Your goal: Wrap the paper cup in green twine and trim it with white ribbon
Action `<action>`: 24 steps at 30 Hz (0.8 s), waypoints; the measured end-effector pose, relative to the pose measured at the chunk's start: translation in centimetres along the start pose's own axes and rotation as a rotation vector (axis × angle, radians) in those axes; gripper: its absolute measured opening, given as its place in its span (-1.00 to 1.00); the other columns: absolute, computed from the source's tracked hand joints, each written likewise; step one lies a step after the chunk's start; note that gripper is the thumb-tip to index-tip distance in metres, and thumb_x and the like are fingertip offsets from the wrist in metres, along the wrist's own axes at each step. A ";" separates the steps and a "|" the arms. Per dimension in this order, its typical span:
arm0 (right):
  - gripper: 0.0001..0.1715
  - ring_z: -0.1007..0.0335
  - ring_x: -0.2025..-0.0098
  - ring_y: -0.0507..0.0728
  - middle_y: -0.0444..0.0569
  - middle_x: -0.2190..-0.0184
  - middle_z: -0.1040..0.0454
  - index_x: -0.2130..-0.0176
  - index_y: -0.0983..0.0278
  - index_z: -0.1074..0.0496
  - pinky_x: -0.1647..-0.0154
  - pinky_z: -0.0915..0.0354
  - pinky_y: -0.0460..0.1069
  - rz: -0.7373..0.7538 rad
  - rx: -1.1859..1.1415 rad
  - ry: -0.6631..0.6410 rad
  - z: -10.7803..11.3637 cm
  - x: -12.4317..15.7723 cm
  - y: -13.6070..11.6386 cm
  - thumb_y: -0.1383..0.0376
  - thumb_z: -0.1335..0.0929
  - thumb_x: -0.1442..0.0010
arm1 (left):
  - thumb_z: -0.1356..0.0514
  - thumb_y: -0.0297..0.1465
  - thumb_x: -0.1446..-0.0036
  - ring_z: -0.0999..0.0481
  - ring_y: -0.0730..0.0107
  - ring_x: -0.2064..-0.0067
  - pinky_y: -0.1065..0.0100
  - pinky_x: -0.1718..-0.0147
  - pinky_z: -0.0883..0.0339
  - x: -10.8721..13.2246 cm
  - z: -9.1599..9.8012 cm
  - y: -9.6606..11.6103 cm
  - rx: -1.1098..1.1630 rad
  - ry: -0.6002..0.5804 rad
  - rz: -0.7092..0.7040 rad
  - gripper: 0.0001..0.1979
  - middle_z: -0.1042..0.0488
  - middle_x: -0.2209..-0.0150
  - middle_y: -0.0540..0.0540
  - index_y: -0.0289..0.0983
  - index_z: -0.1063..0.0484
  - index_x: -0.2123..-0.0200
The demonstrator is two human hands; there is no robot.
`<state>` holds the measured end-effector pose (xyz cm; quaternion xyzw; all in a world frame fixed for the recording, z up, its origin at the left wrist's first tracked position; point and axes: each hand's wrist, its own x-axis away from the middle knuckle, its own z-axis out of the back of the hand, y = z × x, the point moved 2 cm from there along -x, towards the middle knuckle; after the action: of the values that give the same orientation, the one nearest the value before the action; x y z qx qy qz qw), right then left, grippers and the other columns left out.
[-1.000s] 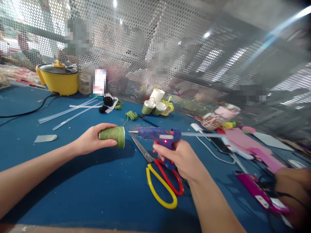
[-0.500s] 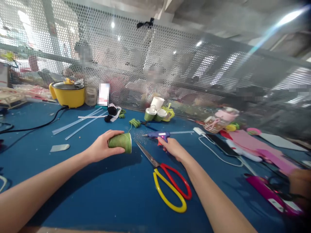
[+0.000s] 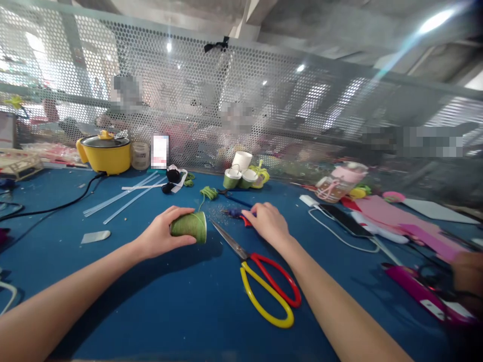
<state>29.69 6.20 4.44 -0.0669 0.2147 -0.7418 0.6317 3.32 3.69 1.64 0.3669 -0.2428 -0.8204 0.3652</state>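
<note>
My left hand (image 3: 160, 234) is wrapped round a cup (image 3: 188, 227) wound with green yarn, held on its side above the table with its white rim to the right. From it a strand runs up to a small bundle of green yarn (image 3: 209, 192). My right hand (image 3: 269, 221) is closed over a blue hot glue gun (image 3: 234, 213); its nozzle points left and its red trigger shows under the fingers, while most of its body is hidden. Between my hands lie large scissors (image 3: 241, 251) with one red and one yellow handle, blades pointing up-left.
Several cups (image 3: 241, 161), some green-wrapped, stand at the back by the perforated screen (image 3: 181, 100). Left are a yellow electric pot (image 3: 109, 156), a lit phone (image 3: 159, 151) and glue sticks (image 3: 121, 196). Right are a dark phone (image 3: 345, 220), pink sheets (image 3: 396, 216) and a magenta device (image 3: 422, 294).
My right hand has shifted from the glue gun's handle up over its body, covering more of it. My left hand keeps hold of the yarn-wound cup. The view has shifted slightly.
</note>
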 end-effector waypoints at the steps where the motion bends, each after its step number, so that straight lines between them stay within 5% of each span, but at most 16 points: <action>1: -0.74 -0.34 0.17 0.23 0.13 0.31 -0.44 0.44 0.33 -0.42 0.16 -0.17 0.05 0.059 -0.015 -0.023 0.2 0.4 -1.0 0.18 -0.30 -0.07 | -0.24 -0.23 0.05 -0.39 0.21 0.09 0.18 0.11 -0.28 0.1 0.0 0.2 -0.017 -0.009 -0.015 -0.48 -0.36 0.10 -0.15 -0.22 -0.25 -0.01; 4: -0.61 -0.37 0.31 0.09 -0.08 0.40 -0.46 0.37 0.26 -0.45 0.28 -0.22 -0.06 0.232 -0.119 -0.158 0.2 1.9 -4.3 0.03 -0.23 -0.13 | -0.26 -0.24 0.07 -0.37 0.19 0.07 0.19 0.10 -0.28 0.4 -0.1 0.7 -0.062 -0.038 -0.080 -0.40 -0.35 0.09 -0.16 -0.22 -0.19 -0.06; 9: -0.49 -0.36 0.35 0.10 -0.06 0.43 -0.47 0.40 0.31 -0.46 0.35 -0.23 -0.05 0.531 -0.383 -0.450 -0.6 4.3 -7.8 0.00 -0.17 -0.16 | -0.29 -0.29 0.11 -0.32 0.12 -0.01 0.12 0.03 -0.24 0.7 -0.3 1.7 -0.084 -0.081 -0.159 -0.22 -0.31 0.01 -0.20 -0.18 0.01 -0.16; 13: -0.72 -0.37 0.26 0.09 -0.04 0.30 -0.49 0.30 0.30 -0.43 0.25 -0.23 -0.04 0.466 -0.436 -0.391 -0.9 5.4 -8.3 0.15 -0.32 -0.07 | -0.29 -0.29 0.10 -0.30 0.11 0.01 0.06 0.05 -0.24 0.8 -0.4 1.9 -0.137 -0.105 -0.172 -0.20 -0.26 0.04 -0.20 -0.16 0.06 -0.17; 16: -0.92 -0.36 0.28 0.08 -0.06 0.34 -0.47 0.42 0.30 -0.40 0.23 -0.22 -0.02 0.395 -0.449 -0.295 -1.1 5.8 -8.2 0.31 -0.34 0.00 | -0.27 -0.29 0.08 -0.30 0.12 0.04 0.06 0.09 -0.27 0.8 -0.5 1.7 -0.156 -0.133 -0.177 -0.20 -0.25 0.06 -0.18 -0.13 0.09 -0.17; 24: -0.85 -0.35 0.36 0.02 -0.07 0.41 -0.45 0.41 0.29 -0.28 0.27 -0.23 -0.04 0.269 -0.863 -0.291 -1.1 5.2 -6.6 0.23 -0.27 -0.09 | -0.28 -0.25 0.10 -0.35 0.19 0.10 0.14 0.12 -0.29 0.8 -0.7 1.2 -0.056 -0.123 -0.070 -0.23 -0.27 0.14 -0.12 -0.16 0.02 -0.14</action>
<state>22.25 2.15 5.22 -0.3980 0.4194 -0.4793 0.6603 3.98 2.20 1.67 0.3139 -0.2287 -0.8601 0.3308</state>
